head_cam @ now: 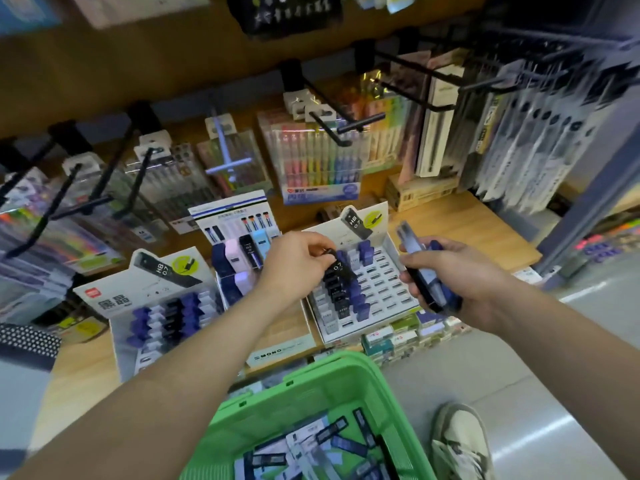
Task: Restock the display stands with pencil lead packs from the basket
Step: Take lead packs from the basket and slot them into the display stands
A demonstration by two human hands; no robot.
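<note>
The left hand (294,263) reaches forward with its fingers curled, pinching a black lead pack (337,268) marked 0.7 by its top end. The pack stands in a row of dark and blue packs on the near display stand (394,289), whose white grid of slots lies between the two hands. The right hand (464,275), just to the right of that stand, has its fingers and thumb wrapped round a bundle of packs (424,271), blue and dark, held on a slant with one end pointing away from the person. Below both hands and closer to the body is the green basket (311,379), with loose lead packs (311,445) lying in its bottom. To the left of the left forearm stands a second display stand (114,296) with an HB 0.7 header card, partly filled with blue, white and black packs. Beyond the left hand is a third stand (228,216) holding larger cases. All three rest on the wooden worktop (450,220). Past the hands, hanging pen sets (318,161) fill the hooks. A shoe (460,441) shows on the floor beneath the right forearm.
</note>
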